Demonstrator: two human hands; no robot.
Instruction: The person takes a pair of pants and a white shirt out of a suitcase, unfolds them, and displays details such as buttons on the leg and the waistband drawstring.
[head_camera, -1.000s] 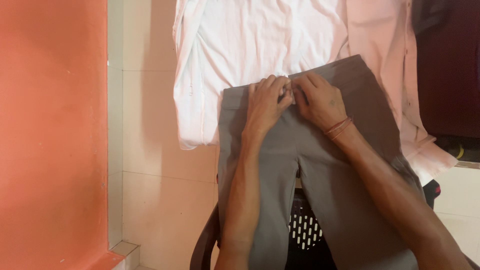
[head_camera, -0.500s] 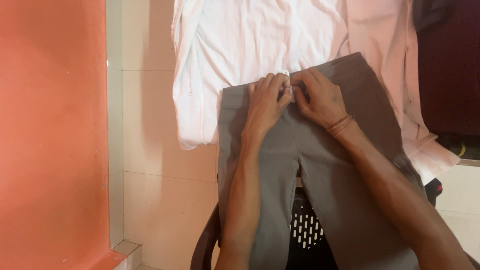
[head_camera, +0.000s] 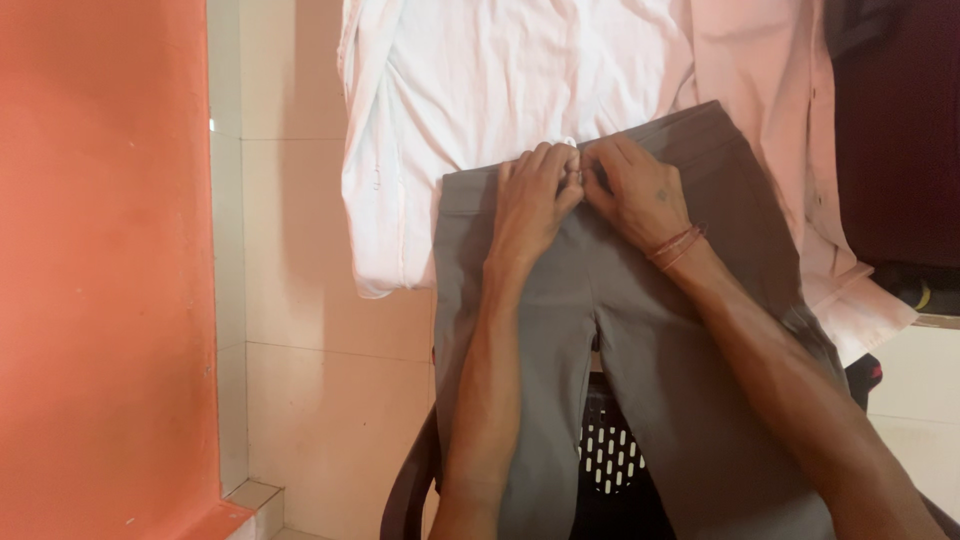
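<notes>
Grey trousers (head_camera: 690, 380) lie spread over a dark plastic chair (head_camera: 610, 460), waistband at the top. My left hand (head_camera: 530, 205) and my right hand (head_camera: 635, 190) meet at the middle of the waistband, fingers pinched on the fabric at the fastening. A red thread band circles my right wrist. The fastening itself is hidden under my fingertips. A white shirt (head_camera: 500, 80) lies beneath the waistband, hanging down at the left.
An orange wall (head_camera: 100, 270) fills the left side, with cream tiles (head_camera: 320, 380) beside it. A pale pink shirt (head_camera: 790, 120) lies to the right of the white one. A dark maroon garment (head_camera: 900, 130) sits at the far right.
Both hands stay at the waistband's middle; the fingers shift only slightly. The view has barely moved.
</notes>
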